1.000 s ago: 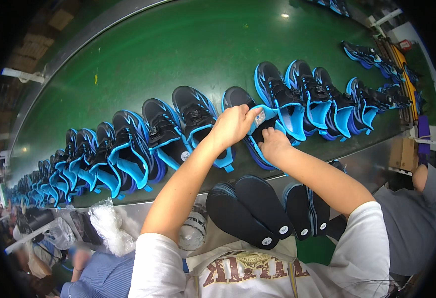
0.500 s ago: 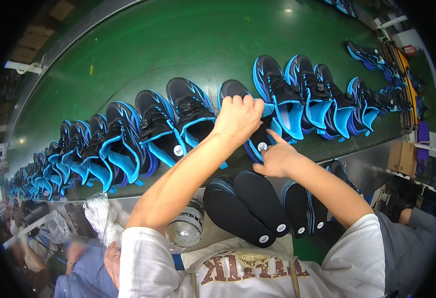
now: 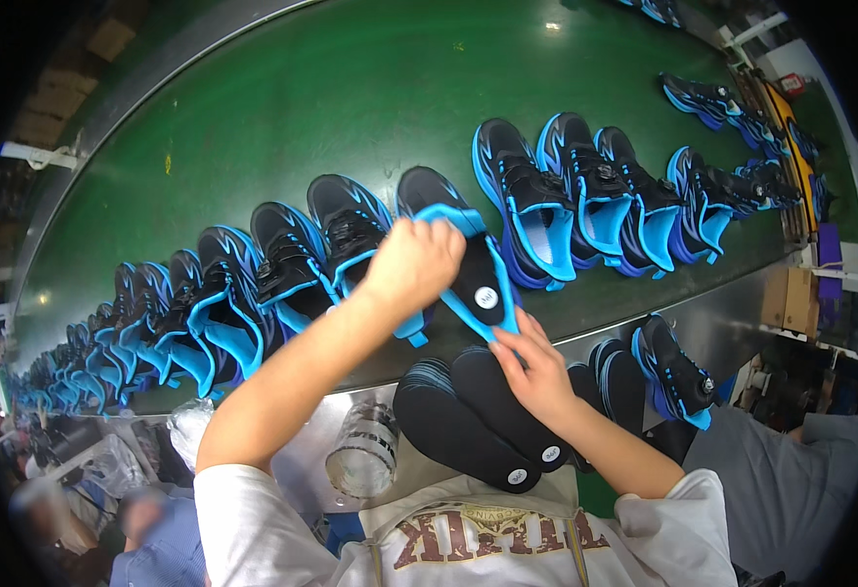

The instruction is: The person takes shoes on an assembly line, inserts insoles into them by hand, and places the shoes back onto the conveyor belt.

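A black and blue sneaker [image 3: 430,190] lies in front of me, its toe pointing away. My left hand [image 3: 417,256] is closed on the blue-lined collar and tongue area, pulling the opening wide. Inside, a black insole [image 3: 468,279] with a round white sticker lies toward the heel. My right hand [image 3: 538,370] pinches the bright blue heel edge between thumb and fingers. Close to my body, below the shoe, rests a stack of loose black insoles [image 3: 473,416] with round white stickers.
Similar sneakers stand in a row left [image 3: 223,293] and right [image 3: 527,210] along the green belt [image 3: 351,88]. A clear roll of tape [image 3: 362,455] sits by the insoles on the metal ledge. Another sneaker [image 3: 673,372] is at the right, beside a person in grey [image 3: 771,489].
My right hand has moved from inside the shoe down to its heel edge. My left hand has come nearer and leftward, the opening now spread wider. The sneakers sit slightly further left in view.
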`<state>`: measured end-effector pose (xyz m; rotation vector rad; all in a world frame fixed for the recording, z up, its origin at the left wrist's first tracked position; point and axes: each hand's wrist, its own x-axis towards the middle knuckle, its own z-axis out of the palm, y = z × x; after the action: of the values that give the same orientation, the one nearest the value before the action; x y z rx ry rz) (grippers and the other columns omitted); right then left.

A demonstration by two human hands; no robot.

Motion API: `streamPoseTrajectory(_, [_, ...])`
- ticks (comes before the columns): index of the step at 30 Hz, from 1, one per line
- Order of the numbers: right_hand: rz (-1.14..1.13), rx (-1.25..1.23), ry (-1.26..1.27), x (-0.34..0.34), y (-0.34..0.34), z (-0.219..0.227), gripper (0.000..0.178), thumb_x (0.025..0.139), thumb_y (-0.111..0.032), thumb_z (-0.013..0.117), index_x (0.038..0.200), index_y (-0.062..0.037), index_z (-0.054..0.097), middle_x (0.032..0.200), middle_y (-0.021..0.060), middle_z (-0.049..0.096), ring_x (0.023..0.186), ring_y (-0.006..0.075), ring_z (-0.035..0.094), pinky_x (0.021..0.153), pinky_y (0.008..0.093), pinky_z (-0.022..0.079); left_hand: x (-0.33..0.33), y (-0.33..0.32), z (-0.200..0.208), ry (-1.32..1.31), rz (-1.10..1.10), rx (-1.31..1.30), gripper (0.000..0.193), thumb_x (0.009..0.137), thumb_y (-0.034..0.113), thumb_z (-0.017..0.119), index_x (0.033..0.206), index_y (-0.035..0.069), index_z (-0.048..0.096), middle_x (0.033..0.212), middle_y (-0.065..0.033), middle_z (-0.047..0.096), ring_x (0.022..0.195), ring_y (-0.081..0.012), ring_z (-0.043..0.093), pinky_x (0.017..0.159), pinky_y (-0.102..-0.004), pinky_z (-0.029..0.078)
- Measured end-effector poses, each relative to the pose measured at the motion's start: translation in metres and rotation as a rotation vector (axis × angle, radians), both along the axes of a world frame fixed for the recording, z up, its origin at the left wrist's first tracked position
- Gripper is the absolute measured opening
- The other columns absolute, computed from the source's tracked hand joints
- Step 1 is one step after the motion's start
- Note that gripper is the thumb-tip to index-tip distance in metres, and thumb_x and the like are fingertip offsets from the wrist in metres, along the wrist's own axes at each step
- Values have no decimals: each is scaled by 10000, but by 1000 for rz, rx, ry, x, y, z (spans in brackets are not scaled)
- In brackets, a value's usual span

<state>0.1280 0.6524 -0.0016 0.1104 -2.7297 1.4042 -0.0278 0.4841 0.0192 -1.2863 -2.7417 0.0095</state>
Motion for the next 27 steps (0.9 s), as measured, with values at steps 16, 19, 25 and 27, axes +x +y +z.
streamPoseTrajectory(16, [70, 527, -123, 146, 43, 24, 520, 763, -267, 629, 1216, -67, 470, 1160, 314, 426, 995, 420, 518, 822, 422, 459, -3, 29, 65, -888, 534, 1292, 263, 857, 220, 503, 653, 75, 422, 583, -19, 443, 465, -127, 366, 441, -272, 314])
streamPoseTrajectory(19, [28, 513, -62, 138, 40, 29, 473, 742, -200, 628, 1170, -42, 503, 1091, 301, 484, 957, 401, 546, 767, 393, 492, -4, 77, 53, -456, 421, 819, 338, 817, 346, 582, 800, 25, 478, 593, -129, 534, 537, -263, 535, 523, -362, 431])
streamPoseTrajectory(25, [91, 455, -70, 124, 59, 33, 514, 721, -260, 641, 1125, 28, 505, 977, 281, 549, 852, 363, 597, 702, 361, 516, -33, 111, 14, -293, 123, 232, 482, 761, 381, 609, 1063, 29, 477, 710, -181, 611, 687, -349, 602, 615, -438, 467])
streamPoseTrajectory(27, [168, 544, -240, 126, 54, 41, 625, 743, -347, 642, 1192, 40, 446, 1013, 302, 529, 871, 375, 590, 713, 368, 513, -43, 114, 12, -403, 167, 310, 455, 776, 384, 587, 1038, 20, 512, 744, -193, 614, 716, -358, 600, 650, -440, 467])
